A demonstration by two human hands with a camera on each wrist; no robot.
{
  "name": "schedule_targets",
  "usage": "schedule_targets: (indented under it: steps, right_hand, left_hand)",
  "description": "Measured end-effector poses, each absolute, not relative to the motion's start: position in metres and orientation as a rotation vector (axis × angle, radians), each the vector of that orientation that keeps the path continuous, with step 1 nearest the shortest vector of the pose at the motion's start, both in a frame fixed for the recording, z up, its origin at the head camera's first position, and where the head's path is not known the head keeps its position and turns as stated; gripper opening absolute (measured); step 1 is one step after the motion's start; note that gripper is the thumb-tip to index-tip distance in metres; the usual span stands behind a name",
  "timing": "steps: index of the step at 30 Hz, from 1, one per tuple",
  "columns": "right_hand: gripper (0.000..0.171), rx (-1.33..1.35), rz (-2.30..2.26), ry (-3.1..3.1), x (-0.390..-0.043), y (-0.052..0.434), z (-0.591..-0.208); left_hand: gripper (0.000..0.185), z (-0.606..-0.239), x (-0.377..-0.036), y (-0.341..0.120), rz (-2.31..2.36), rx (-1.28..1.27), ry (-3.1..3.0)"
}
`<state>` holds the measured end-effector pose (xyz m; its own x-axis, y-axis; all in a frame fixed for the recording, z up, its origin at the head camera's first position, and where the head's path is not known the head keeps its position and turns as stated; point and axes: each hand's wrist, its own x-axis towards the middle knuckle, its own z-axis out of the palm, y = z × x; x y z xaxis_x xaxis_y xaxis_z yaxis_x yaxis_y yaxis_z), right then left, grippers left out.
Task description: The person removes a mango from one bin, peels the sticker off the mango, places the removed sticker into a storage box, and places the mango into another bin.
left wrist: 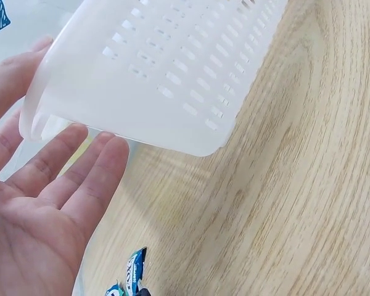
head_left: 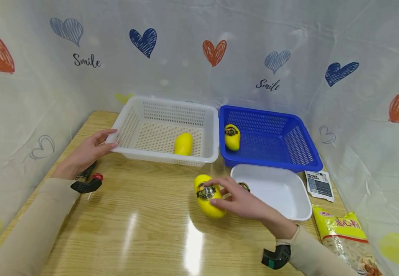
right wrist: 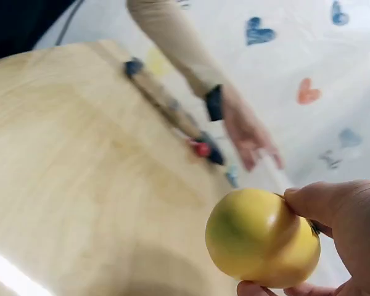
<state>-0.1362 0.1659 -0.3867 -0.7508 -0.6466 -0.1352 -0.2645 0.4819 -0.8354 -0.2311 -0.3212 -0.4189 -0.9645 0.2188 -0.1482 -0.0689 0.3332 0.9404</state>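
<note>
The right hand (head_left: pixel 236 197) pinches a yellow mango (head_left: pixel 204 201) over the middle of the desk (head_left: pixel 133 234), just left of a white tray (head_left: pixel 278 191). Its fingers and thumb are bent onto the fruit's right side, by a dark printed sticker (head_left: pixel 206 191); in the right wrist view the grip has thumb and fingers on opposite sides of the mango. Whether the fruit's underside meets the desk cannot be told.

The left hand (head_left: pixel 90 149) pinches the left rim of a white perforated basket (head_left: pixel 151 135), close to its near corner; in the left wrist view, several fingers lie nearly straight under the edge, against the outside.

A second mango (head_left: pixel 183 145) lies inside the white basket, toward its near right corner. Directly to the right stands a blue perforated basket (head_left: pixel 265 147), with a third mango (head_left: pixel 233 142) at its left wall. The white tray sits on the near side of the blue basket; at the tray's left end another dark sticker (head_left: pixel 244 186) shows past the right hand, its bearer mostly hidden. Along the right lie a flat printed packet (head_left: pixel 319 186) and, nearer, a yellow-topped bag of macaroni (head_left: pixel 349 237). Beyond hangs a heart-printed curtain (head_left: pixel 182 23).
</note>
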Motion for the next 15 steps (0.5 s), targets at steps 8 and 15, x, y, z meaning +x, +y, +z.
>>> schedule_targets:
  steps: [8, 15]
  right_hand:
    - [0.042, -0.75, -1.111, 2.285, -0.128, 0.14, -0.442]
    - [0.042, -0.71, -1.203, 2.394, -0.137, 0.116, -0.451]
  left_hand:
    - [0.068, -0.42, -0.232, -0.32, 1.676, 0.145, 2.359]
    - [0.068, -0.419, -0.231, -0.321, 1.695, 0.167, 2.362]
